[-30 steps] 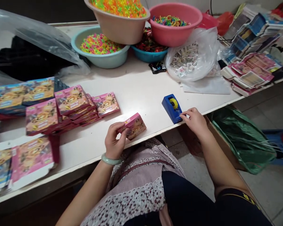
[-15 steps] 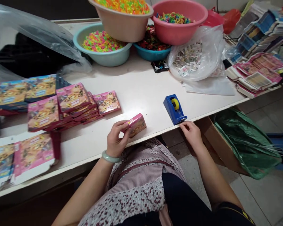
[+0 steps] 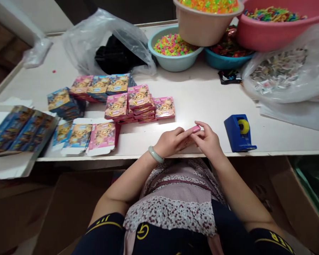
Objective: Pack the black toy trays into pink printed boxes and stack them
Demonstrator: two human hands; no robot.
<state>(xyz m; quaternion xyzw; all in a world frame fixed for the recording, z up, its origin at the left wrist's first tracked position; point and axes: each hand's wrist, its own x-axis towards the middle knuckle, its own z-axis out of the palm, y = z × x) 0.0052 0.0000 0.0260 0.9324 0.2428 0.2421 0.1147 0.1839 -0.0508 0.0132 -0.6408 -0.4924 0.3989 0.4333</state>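
Hands meeting on one small pink box at the tabletop edge

Going left to right, so you get the layout. Far left there's a sheet of flat uncut box blanks (image 3: 18, 129), then more flat pink and blue ones (image 3: 86, 138) next to it. Behind those sit finished blue boxes (image 3: 62, 102) and a stack of closed pink boxes (image 3: 138, 104), so a fair pile is done already.

Middle front is where the work is. The left hand (image 3: 171, 143) is curled around a small pink box (image 3: 195, 129), pinching it from the left, and the right hand (image 3: 208, 141) is pressed in against it from the other side, fingertips on the top end. The box is held just above the near edge of the tabletop (image 3: 202, 95), mostly hidden by fingers, so I can't tell if a strip of tape is on a fingertip or not.

Just right of the hands stands a blue tape dispenser (image 3: 239, 131), apart from them. Bowls of bright bits (image 3: 172, 47) and a clear bag of wrapped bits (image 3: 284, 69) sit at the back.

My read: this is the closing step on one box. Next thing it needs is that end flap held flat and square, with the left hand's grip steady so the card doesn't crush.
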